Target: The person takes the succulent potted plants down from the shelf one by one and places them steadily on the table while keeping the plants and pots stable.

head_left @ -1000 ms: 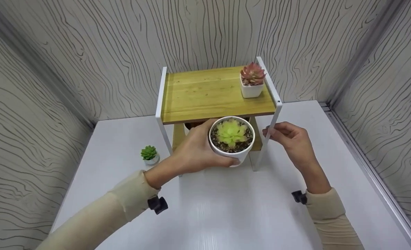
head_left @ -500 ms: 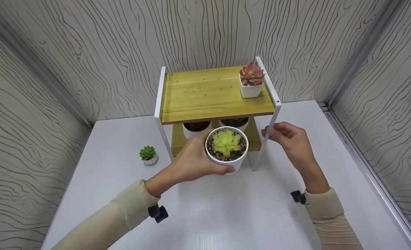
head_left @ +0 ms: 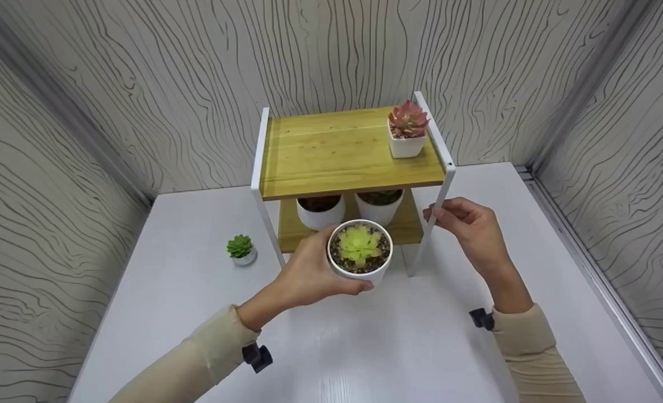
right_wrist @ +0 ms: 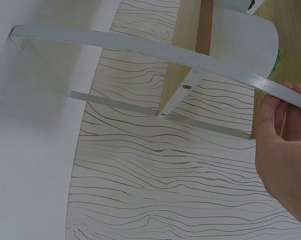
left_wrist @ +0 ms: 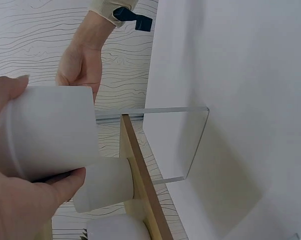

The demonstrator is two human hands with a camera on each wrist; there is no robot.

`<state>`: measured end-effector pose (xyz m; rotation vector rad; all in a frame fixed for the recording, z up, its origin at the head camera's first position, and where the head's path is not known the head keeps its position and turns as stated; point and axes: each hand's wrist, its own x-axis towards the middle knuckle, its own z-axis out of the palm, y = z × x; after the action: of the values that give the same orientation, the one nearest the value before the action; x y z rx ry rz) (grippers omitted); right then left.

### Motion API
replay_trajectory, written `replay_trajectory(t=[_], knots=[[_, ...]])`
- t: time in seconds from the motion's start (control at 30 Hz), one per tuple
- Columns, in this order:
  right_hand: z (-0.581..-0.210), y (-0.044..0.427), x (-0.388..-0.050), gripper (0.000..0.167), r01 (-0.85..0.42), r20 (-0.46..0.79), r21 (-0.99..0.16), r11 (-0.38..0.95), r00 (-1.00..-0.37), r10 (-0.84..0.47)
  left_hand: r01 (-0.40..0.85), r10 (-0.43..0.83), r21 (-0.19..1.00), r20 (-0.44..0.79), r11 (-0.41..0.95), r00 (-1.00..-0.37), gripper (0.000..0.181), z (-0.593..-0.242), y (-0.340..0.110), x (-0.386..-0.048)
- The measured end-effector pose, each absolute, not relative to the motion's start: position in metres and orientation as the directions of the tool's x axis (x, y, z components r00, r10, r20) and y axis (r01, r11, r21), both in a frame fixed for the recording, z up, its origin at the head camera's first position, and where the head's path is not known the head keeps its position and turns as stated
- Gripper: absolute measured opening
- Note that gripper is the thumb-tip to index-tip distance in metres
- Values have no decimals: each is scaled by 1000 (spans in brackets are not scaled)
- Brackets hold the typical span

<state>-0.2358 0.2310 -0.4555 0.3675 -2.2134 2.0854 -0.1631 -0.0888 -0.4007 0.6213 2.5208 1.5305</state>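
Observation:
My left hand (head_left: 311, 277) grips a round white pot (left_wrist: 53, 132) holding a yellow-green succulent (head_left: 359, 245), raised in front of the shelf unit. Fingers and thumb wrap the pot's sides. My right hand (head_left: 474, 229) holds the front right white leg (right_wrist: 155, 49) of the two-tier wooden shelf (head_left: 331, 151), its fingers curled at the metal bar. Two more white pots (head_left: 321, 215) stand on the lower tier, just behind the held pot; their plants are mostly hidden under the upper board.
A red succulent in a square white pot (head_left: 405, 143) stands at the right end of the upper tier. Left of the shelf, a small green succulent (head_left: 240, 247) in a white pot stands on the white table (head_left: 191, 224). Patterned walls (head_left: 342, 50) enclose the table's back and sides.
My left hand has drawn the potted succulent away from the shelf, toward me and slightly left. More of the two lower-tier pots now shows. The right hand stays at the leg.

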Motion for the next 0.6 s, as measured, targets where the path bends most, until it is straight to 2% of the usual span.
replay_trajectory(t=[0.27, 0.6], knots=[[-455, 230, -236, 40, -212, 205, -976, 41, -970, -130, 259, 387, 885, 99, 388, -917, 88, -410, -93, -163], [-457, 231, -236, 41, -201, 196, -979, 35, -974, -116, 254, 379, 897, 107, 363, -919, 90, -418, -96, -160]])
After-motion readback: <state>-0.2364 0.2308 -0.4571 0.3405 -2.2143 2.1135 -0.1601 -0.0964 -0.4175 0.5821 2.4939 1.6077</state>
